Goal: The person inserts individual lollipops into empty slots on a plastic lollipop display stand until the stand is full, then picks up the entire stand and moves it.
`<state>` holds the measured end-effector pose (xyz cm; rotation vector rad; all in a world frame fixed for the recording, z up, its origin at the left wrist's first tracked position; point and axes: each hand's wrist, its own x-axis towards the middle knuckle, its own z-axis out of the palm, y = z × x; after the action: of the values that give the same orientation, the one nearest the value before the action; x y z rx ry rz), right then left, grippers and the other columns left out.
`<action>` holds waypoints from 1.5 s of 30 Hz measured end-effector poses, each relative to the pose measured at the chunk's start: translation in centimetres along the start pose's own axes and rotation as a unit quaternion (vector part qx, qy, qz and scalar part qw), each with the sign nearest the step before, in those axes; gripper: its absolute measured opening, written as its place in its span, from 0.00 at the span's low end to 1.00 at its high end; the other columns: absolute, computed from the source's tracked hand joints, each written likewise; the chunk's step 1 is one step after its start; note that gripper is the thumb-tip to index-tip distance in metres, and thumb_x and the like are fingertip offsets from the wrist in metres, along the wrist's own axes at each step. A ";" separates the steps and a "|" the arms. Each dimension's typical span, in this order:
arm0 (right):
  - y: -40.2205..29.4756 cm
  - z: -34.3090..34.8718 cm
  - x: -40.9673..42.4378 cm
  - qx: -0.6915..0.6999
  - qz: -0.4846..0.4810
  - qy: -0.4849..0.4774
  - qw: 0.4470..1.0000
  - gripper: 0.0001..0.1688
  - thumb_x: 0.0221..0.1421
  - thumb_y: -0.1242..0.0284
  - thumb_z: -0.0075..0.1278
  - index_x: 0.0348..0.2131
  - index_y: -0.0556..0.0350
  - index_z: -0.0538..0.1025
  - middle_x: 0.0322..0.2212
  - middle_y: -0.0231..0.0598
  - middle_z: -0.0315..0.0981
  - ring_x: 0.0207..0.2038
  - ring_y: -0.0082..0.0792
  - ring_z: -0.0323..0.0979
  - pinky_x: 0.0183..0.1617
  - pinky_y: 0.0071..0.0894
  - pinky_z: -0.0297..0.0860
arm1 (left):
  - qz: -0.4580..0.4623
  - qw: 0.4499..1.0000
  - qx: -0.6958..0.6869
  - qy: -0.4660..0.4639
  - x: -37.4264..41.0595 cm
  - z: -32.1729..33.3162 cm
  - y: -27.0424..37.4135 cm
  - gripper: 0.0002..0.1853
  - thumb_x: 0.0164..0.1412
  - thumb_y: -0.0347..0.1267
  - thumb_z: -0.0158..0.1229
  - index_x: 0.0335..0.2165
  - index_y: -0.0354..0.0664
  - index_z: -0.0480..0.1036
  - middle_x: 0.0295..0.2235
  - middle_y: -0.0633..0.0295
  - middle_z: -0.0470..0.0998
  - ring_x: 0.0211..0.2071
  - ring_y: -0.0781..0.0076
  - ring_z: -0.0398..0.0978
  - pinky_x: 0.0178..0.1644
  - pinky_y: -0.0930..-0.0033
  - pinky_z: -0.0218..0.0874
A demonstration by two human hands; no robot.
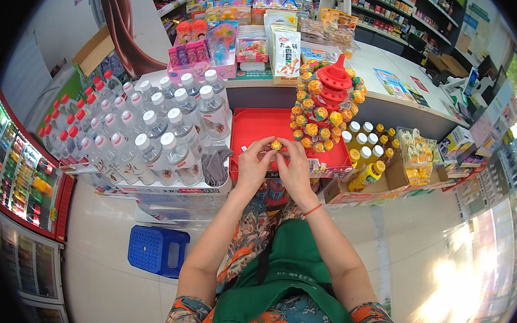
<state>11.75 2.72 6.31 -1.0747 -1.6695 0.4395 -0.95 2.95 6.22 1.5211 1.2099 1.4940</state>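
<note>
A wrapped lollipop (276, 144) in yellow and orange foil sits between the fingertips of my left hand (254, 163) and my right hand (293, 167). Its stick is mostly hidden by my fingers. Both hands are above the front of a red tray (261, 124). On the tray's right side stands a red tiered lollipop stand (334, 79), its lower tiers full of similar wrapped lollipops (311, 129). Several holes in its upper tiers hold no lollipop. Left of my hands, a crumpled grey cloth (216, 165) lies beside the water bottles (179, 154).
Red-capped bottles (81, 126) crowd the far left. Boxed sweets (192, 53) and snack packets (287, 52) line the white counter (366, 66) behind. Juice bottles (367, 175) stand in a cardboard box (394, 187) at right. A blue plastic stool (157, 251) is on the floor, left.
</note>
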 end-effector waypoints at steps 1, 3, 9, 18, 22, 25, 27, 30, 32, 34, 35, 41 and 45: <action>-0.4 -0.1 0.0 0.017 -0.005 0.001 1.000 0.22 0.53 0.84 0.50 0.48 0.57 0.70 0.42 0.46 0.67 0.38 0.39 0.75 0.42 0.35 0.72 | -0.012 1.000 -0.026 -0.003 -0.1 -0.1 0.1 0.19 0.56 0.20 0.58 0.48 0.35 0.73 0.41 0.57 0.78 0.42 0.72 0.76 0.46 0.73 0.69; -1.0 -0.4 0.1 0.036 -0.013 0.000 0.999 0.22 0.53 0.84 0.50 0.49 0.56 0.70 0.42 0.46 0.67 0.39 0.41 0.74 0.43 0.35 0.72 | -0.040 0.997 -0.068 -0.008 -0.1 -0.2 0.3 0.19 0.57 0.20 0.58 0.49 0.34 0.72 0.42 0.58 0.78 0.43 0.74 0.76 0.48 0.73 0.68; -2.3 -1.5 0.2 0.063 -0.016 0.009 0.998 0.21 0.52 0.84 0.50 0.48 0.57 0.71 0.41 0.44 0.69 0.39 0.38 0.75 0.43 0.34 0.72 | -0.032 0.992 -0.121 -0.023 -0.1 -0.3 1.6 0.17 0.59 0.21 0.58 0.48 0.32 0.72 0.42 0.58 0.78 0.44 0.75 0.75 0.50 0.73 0.66; -5.5 -5.3 0.1 0.073 -0.018 0.050 0.996 0.19 0.53 0.82 0.52 0.47 0.57 0.72 0.38 0.42 0.71 0.37 0.34 0.76 0.42 0.31 0.71 | -0.005 0.980 -0.194 -0.035 -1.2 0.8 6.7 0.15 0.60 0.21 0.57 0.46 0.32 0.73 0.42 0.58 0.78 0.42 0.75 0.76 0.49 0.74 0.68; -6.6 -7.2 0.1 0.073 -0.032 0.071 0.994 0.19 0.53 0.82 0.53 0.47 0.58 0.73 0.37 0.42 0.72 0.37 0.33 0.76 0.42 0.30 0.71 | 0.032 0.981 -0.182 -0.056 -1.2 1.4 8.2 0.14 0.60 0.21 0.57 0.46 0.32 0.74 0.42 0.58 0.77 0.43 0.74 0.76 0.48 0.73 0.70; -7.2 -8.6 0.2 0.075 -0.044 0.088 0.992 0.20 0.53 0.83 0.54 0.47 0.59 0.73 0.36 0.40 0.73 0.37 0.32 0.76 0.42 0.28 0.71 | 0.072 0.978 -0.184 -0.067 -1.2 2.2 9.9 0.14 0.60 0.20 0.56 0.45 0.33 0.75 0.43 0.59 0.76 0.44 0.74 0.75 0.49 0.73 0.70; -7.1 -9.4 0.5 0.087 -0.058 0.103 0.989 0.20 0.53 0.83 0.54 0.46 0.59 0.74 0.36 0.40 0.73 0.36 0.31 0.76 0.42 0.28 0.71 | 0.093 0.976 -0.181 -0.074 -1.0 2.6 11.0 0.14 0.59 0.20 0.56 0.45 0.33 0.76 0.43 0.59 0.75 0.45 0.73 0.75 0.49 0.73 0.70; -7.7 -10.6 0.8 0.093 -0.064 0.110 0.988 0.20 0.52 0.83 0.54 0.47 0.60 0.74 0.37 0.40 0.73 0.36 0.30 0.76 0.41 0.27 0.71 | 0.109 0.976 -0.165 -0.089 -0.7 3.0 12.3 0.14 0.59 0.19 0.55 0.45 0.33 0.76 0.43 0.59 0.75 0.45 0.73 0.75 0.49 0.72 0.68; -7.8 -11.3 1.2 0.086 -0.085 0.113 0.986 0.20 0.52 0.83 0.54 0.47 0.61 0.74 0.36 0.40 0.73 0.36 0.29 0.76 0.41 0.26 0.72 | 0.110 0.976 -0.158 -0.102 -0.2 3.2 12.9 0.14 0.60 0.20 0.56 0.46 0.32 0.75 0.44 0.59 0.75 0.46 0.73 0.74 0.51 0.72 0.66; -8.1 -11.9 1.6 0.097 -0.075 0.116 0.986 0.20 0.53 0.83 0.54 0.47 0.61 0.74 0.37 0.40 0.73 0.37 0.29 0.77 0.41 0.26 0.72 | 0.110 0.977 -0.147 -0.110 0.2 3.5 13.7 0.14 0.60 0.20 0.55 0.45 0.33 0.75 0.44 0.60 0.75 0.46 0.74 0.74 0.51 0.72 0.65; -8.2 -12.1 1.8 0.102 -0.071 0.117 0.985 0.19 0.53 0.84 0.54 0.47 0.61 0.73 0.37 0.40 0.73 0.37 0.29 0.77 0.41 0.26 0.72 | 0.110 0.977 -0.142 -0.113 0.4 3.6 14.2 0.14 0.60 0.20 0.55 0.45 0.33 0.75 0.44 0.60 0.75 0.46 0.74 0.74 0.51 0.72 0.65; -8.2 -13.8 3.4 0.109 -0.095 0.145 0.979 0.18 0.55 0.83 0.53 0.47 0.61 0.73 0.40 0.41 0.74 0.39 0.29 0.77 0.43 0.26 0.73 | 0.172 0.973 -0.086 -0.126 2.1 4.4 16.6 0.13 0.61 0.20 0.54 0.44 0.33 0.76 0.43 0.60 0.76 0.44 0.75 0.74 0.49 0.74 0.66; -7.8 -14.1 4.8 0.117 -0.106 0.159 0.975 0.18 0.55 0.83 0.53 0.47 0.61 0.73 0.40 0.41 0.74 0.39 0.29 0.77 0.43 0.26 0.73 | 0.217 0.968 -0.096 -0.085 3.8 5.4 16.6 0.11 0.58 0.22 0.58 0.41 0.36 0.79 0.37 0.58 0.80 0.37 0.75 0.78 0.42 0.74 0.69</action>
<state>20.80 -0.54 20.06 -0.7399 -1.3910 0.2981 6.60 1.59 22.32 1.8137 0.6340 1.6554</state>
